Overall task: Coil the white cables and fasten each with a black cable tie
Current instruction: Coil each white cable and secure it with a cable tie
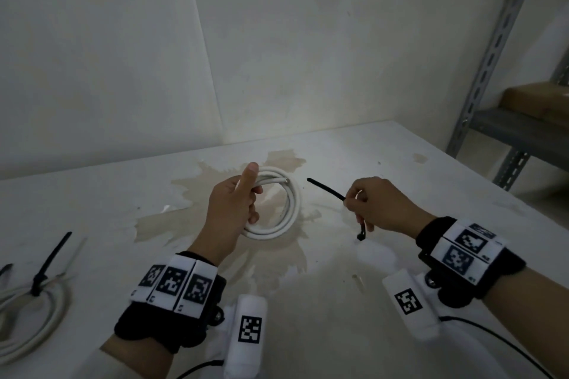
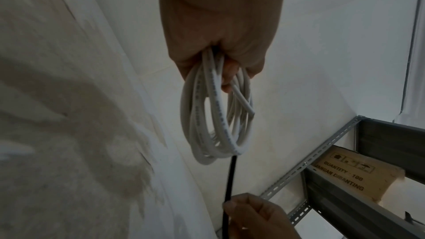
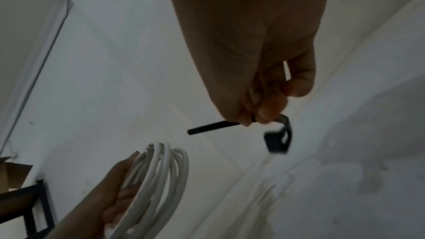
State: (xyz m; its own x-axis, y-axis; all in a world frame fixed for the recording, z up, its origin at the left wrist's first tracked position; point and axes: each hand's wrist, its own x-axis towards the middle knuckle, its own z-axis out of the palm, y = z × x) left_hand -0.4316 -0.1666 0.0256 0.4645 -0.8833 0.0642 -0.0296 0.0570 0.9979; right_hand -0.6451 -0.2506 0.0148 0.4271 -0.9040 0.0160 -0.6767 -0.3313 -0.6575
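White, smooth cable loops in a round coil, gripped by the left hand above the stained counter. The right hand pinches a thin black tie just beside it.

Part of the white cable coil disappears behind the left hand, and a stretch of the black cable tie is hidden inside the right hand. A second, tied cable bundle is cut off by the head view's left edge. The tie's head is blurred in the right wrist view.
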